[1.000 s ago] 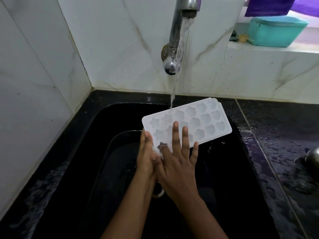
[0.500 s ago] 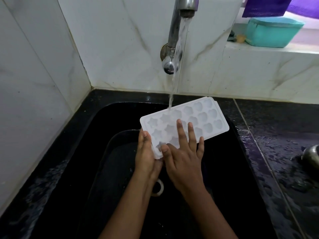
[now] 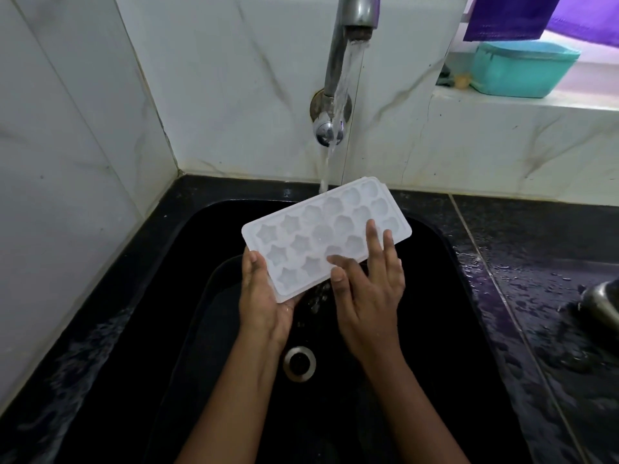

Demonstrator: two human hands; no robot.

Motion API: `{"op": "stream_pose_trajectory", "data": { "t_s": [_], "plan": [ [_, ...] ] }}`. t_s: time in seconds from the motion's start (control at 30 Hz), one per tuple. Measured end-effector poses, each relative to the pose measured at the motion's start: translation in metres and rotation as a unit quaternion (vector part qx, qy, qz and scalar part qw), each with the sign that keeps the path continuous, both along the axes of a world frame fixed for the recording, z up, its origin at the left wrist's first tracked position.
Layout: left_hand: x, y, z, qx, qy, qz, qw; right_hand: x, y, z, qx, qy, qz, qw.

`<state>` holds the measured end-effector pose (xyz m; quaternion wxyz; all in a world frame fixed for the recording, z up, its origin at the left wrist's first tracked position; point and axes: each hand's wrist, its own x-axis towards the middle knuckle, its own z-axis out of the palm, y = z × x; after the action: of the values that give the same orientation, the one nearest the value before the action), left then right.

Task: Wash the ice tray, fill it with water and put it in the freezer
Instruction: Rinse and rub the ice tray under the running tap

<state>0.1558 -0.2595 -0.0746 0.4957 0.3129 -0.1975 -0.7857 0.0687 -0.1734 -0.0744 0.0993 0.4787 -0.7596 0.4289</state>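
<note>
The left grip (image 3: pixel 264 289) curls round the near corner of the white plastic ice tray (image 3: pixel 301 236), held tilted over the black sink (image 3: pixel 201 256). The right grip (image 3: pixel 368 289) lies flat, fingers straight across the cups, holding nothing. Tap water (image 3: pixel 330 162) strikes the tray's far edge. This looks like the washing step; next, the tray needs levelling to fill.

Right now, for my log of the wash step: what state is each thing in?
Tap: running.
Tray: tilted, cavities up, stream meeting its far edge.
Left hand: grips the tray's near corner.
Right hand: straight fingers laid on the tray.
Box: lid on.
Counter: wet.
</note>
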Motion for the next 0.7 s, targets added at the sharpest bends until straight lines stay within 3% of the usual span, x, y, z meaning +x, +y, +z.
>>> {"op": "stream_pose_trajectory", "data": {
  "t_s": [0.2, 0.33, 0.47, 0.63, 0.7],
  "plan": [
    [0.0, 0.004, -0.002, -0.011, 0.006, 0.009, 1.0, 0.01, -0.004, -0.006, 0.081, 0.043, 0.037, 0.995],
    [-0.001, 0.006, -0.005, -0.012, 0.01, 0.001, 1.0, 0.008, -0.002, -0.007, 0.108, 0.088, -0.016, 0.99],
    [-0.001, 0.006, -0.008, 0.007, 0.028, 0.005, 1.0, 0.014, -0.003, -0.01, 0.118, 0.102, 0.013, 0.988],
    [-0.004, 0.017, -0.009, 0.002, 0.033, -0.018, 0.999, 0.012, -0.002, -0.009, 0.101, 0.136, -0.057, 0.984],
    [-0.006, 0.015, -0.01, 0.022, 0.054, -0.013, 0.998, 0.014, -0.002, -0.012, 0.108, 0.142, -0.04, 0.983]
  ]
}}
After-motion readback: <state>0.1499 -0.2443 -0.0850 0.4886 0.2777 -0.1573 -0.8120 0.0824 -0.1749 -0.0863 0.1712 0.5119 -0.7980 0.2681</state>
